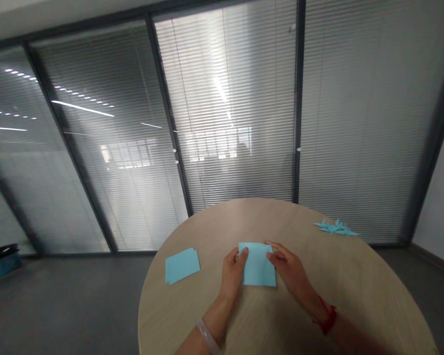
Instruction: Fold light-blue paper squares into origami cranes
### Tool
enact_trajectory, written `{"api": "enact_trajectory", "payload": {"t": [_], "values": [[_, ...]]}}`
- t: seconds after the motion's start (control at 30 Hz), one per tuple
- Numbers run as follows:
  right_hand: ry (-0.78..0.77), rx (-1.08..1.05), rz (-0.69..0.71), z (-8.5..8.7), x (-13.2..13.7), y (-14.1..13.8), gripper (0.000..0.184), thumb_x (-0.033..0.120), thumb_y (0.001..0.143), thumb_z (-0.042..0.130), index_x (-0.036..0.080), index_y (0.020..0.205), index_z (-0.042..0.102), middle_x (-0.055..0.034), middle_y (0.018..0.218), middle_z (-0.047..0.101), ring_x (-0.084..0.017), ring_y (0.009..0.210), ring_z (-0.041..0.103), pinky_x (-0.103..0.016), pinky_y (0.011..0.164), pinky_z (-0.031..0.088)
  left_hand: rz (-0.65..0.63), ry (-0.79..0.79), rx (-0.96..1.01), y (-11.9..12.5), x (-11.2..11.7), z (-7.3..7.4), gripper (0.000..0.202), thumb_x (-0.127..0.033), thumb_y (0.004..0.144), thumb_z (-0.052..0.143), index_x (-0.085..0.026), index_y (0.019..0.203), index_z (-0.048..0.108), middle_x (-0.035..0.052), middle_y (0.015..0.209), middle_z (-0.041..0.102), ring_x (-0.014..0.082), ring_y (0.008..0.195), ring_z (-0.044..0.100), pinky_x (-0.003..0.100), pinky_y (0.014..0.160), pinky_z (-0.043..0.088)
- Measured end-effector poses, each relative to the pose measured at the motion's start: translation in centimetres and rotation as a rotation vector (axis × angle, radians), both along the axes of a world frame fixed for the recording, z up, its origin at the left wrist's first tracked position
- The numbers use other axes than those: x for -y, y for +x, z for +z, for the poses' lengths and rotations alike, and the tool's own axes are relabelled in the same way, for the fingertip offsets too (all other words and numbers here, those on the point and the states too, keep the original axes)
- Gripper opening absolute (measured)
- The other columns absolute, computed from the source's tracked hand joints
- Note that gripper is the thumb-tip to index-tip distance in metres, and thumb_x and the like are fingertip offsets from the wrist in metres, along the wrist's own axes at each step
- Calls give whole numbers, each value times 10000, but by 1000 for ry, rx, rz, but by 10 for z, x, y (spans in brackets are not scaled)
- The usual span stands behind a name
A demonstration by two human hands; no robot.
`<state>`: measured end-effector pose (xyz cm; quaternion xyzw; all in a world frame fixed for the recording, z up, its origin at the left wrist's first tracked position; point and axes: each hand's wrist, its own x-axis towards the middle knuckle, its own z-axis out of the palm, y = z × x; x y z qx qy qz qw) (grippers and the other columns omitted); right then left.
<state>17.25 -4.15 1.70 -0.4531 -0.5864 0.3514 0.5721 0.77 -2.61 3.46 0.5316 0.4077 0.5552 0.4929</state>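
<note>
Blue paper sheet (258, 268): pinched at both side edges, resting on the round table (355, 281).
Left hand (234, 273): nearly closed, left edge gripped.
Right hand (288, 266): nearly closed, right edge gripped.
Paper stack (182, 265): left of the sheet, open room between.
Folded paper pieces (335, 227): well right of the sheet, at the table's edge.

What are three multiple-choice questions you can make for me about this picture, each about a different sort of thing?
1. Where is the small stack of blue paper on the table?
A. Left of the left hand
B. On the floor
C. Hanging on the blinds

2. What colour is the string band on the right wrist?
A. Green
B. Red
C. Yellow

3. How is the blue sheet lying?
A. Crumpled on the floor
B. Held high in the air
C. Down on the table, with both hands on it

Answers:
1. A: the stack lies on the tabletop, left of the left hand.
2. B: the band shows red on the wrist.
3. C: the left hand and the right hand touch its sides.
</note>
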Motion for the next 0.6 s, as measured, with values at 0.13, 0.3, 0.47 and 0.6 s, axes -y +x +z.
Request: {"api": "enact_trajectory", "payload": {"t": [0.13, 0.3, 0.47, 0.6], "values": [[56, 63, -29, 5, 7, -2, 353, 462, 838, 567, 230, 1065, 706, -70, 1056, 725, -267, 968, 661, -407, 886, 503, -43, -81, 141, 0, 5, 4, 442, -531, 654, 715, -106, 766, 665, 41, 657, 640, 142, 574, 547, 252, 580, 423], [214, 249, -19, 8, 12, 0, 294, 362, 898, 490, 279, 1062, 719, -44, 1079, 723, -253, 997, 658, -425, 919, 496, -91, -181, 225, -3, 7, 10, 429, -527, 607, 751, -116, 685, 654, 29, 601, 632, 129, 517, 530, 253, 559, 420], [396, 469, 31, 6, 12, 5, 322, 267, 930, 435, 294, 1138, 680, -53, 1010, 729, -205, 894, 671, -360, 831, 533, -81, -225, 237, -6, 4, 13, 439, -544, 584, 757, -135, 611, 598, -9, 521, 570, 111, 464, 481, 238, 505, 382], [508, 629, -2, 1, 9, 7, 333, 240, 944, 419, 292, 1163, 664, -68, 971, 717, -188, 858, 659, -325, 781, 543, -88, -222, 220, -8, 3, 12, 432, -554, 614, 730, -141, 656, 610, 25, 588, 622, 148, 535, 545, 262, 551, 427]]}}
